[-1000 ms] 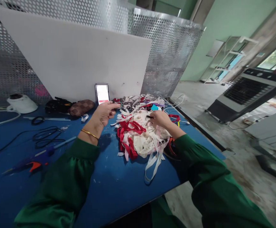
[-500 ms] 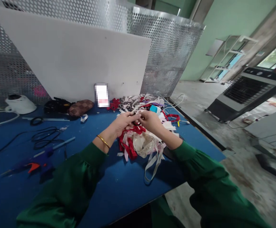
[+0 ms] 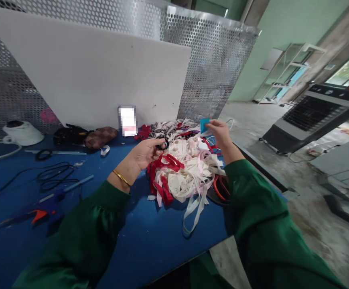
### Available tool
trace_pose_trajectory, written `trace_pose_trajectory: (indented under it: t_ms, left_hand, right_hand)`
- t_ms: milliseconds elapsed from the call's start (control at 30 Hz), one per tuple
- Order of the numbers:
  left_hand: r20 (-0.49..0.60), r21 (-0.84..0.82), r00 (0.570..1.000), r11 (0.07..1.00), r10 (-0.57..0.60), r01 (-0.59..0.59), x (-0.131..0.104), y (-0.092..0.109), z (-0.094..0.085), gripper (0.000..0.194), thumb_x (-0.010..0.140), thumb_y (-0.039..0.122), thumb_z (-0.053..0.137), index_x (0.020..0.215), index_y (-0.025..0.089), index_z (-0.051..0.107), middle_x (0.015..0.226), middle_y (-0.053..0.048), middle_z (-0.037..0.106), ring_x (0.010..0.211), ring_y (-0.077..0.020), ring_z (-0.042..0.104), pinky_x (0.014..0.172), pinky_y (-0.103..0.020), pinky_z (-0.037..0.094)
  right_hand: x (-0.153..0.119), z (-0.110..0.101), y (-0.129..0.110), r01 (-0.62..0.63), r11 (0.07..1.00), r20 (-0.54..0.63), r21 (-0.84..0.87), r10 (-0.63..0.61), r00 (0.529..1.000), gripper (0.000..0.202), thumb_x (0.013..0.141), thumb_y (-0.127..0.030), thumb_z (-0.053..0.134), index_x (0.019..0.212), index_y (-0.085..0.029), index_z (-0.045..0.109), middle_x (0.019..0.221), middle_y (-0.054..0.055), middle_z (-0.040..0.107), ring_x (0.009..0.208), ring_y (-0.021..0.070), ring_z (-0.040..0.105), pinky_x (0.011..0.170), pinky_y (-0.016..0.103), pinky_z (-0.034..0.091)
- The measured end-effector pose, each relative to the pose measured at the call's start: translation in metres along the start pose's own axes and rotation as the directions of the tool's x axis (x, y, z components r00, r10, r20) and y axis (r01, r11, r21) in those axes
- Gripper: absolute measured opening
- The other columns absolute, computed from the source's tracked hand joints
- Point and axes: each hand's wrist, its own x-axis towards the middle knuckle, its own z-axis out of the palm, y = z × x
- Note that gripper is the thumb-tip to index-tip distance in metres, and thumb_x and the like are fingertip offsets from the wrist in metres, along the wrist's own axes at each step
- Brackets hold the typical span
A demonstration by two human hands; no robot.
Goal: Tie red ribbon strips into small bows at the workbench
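With left hand, grips small black loop between closed fingers, at upper left of ribbon pile; cannot tell if touching ribbons. With right hand, pinches blue card by right edge, at far right of pile, well apart from left hand. Also shows, on blue table, glue gun left of pile, phone upright near white board, red handles beside pile near right sleeve.
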Motion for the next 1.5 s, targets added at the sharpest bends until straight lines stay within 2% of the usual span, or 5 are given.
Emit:
trace_pose_trajectory:
  t_ms: [300, 467, 767, 1200, 1500]
  left_hand:
    - [-0.042, -0.085, 0.999, 0.996, -0.01, 0.006, 0.0, 0.003, 0.0, 0.007, 0.075, 0.016, 0.069, 0.077, 0.014, 0.063, 0.067, -0.002, 0.058, 0.045, -0.0043, 0.042, 0.037, -0.018, 0.025]
    - [0.014, -0.097, 1.0, 0.995, 0.027, -0.025, -0.005, 0.01, -0.002, 0.012, 0.082, 0.023, 0.065, 0.085, 0.012, 0.064, 0.07, -0.002, 0.059, 0.048, -0.0065, 0.048, 0.04, -0.019, 0.031]
    - [-0.009, -0.164, 0.999, 0.986, 0.034, -0.034, -0.005, 0.012, -0.006, 0.014, 0.087, 0.025, 0.06, 0.083, 0.011, 0.062, 0.067, -0.002, 0.059, 0.046, -0.0064, 0.048, 0.041, -0.018, 0.034]
    - [-0.068, -0.208, 0.998, 0.978, -0.002, -0.013, -0.004, 0.014, -0.004, 0.008, 0.083, 0.018, 0.066, 0.086, 0.01, 0.066, 0.068, -0.001, 0.059, 0.042, -0.0024, 0.044, 0.036, -0.015, 0.03]
    - [-0.137, -0.233, 0.99, 0.972, -0.022, -0.01, -0.004, 0.005, 0.009, 0.006, 0.08, 0.013, 0.069, 0.081, 0.011, 0.064, 0.066, -0.001, 0.059, 0.042, -0.0031, 0.044, 0.036, -0.015, 0.031]
  right_hand:
    - [-0.006, -0.023, -0.017, -0.103, 0.823, 0.01, 0.559, 0.118, 0.993, 0.035, 0.071, -0.049, 0.069, 0.086, -0.021, 0.054, 0.073, 0.0, 0.065, 0.058, 0.0132, 0.059, 0.059, 0.027, 0.051]
    - [-0.009, -0.032, 0.018, -0.189, 0.981, -0.101, -0.038, 0.184, 0.978, 0.029, 0.081, -0.043, 0.051, 0.09, -0.017, 0.061, 0.068, 0.0, 0.065, 0.055, 0.0137, 0.056, 0.053, 0.025, 0.046]
    - [-0.007, -0.049, 0.064, -0.305, 0.724, -0.202, -0.619, 0.229, 0.952, 0.023, 0.081, -0.024, 0.056, 0.079, -0.008, 0.072, 0.086, 0.021, 0.07, 0.089, 0.0293, 0.063, 0.076, 0.034, 0.043]
    - [0.001, 0.075, 0.0, 0.327, 0.473, 0.395, -0.818, 0.049, 0.918, 0.027, 0.084, -0.037, 0.059, 0.094, -0.017, 0.074, 0.098, 0.014, 0.072, 0.094, 0.0248, 0.063, 0.077, 0.03, 0.038]
    - [-0.006, 0.043, -0.054, 0.243, 0.878, 0.182, -0.412, -0.182, 0.966, 0.033, 0.089, -0.044, 0.053, 0.077, -0.016, 0.066, 0.061, 0.001, 0.058, 0.059, 0.0135, 0.05, 0.056, 0.025, 0.032]
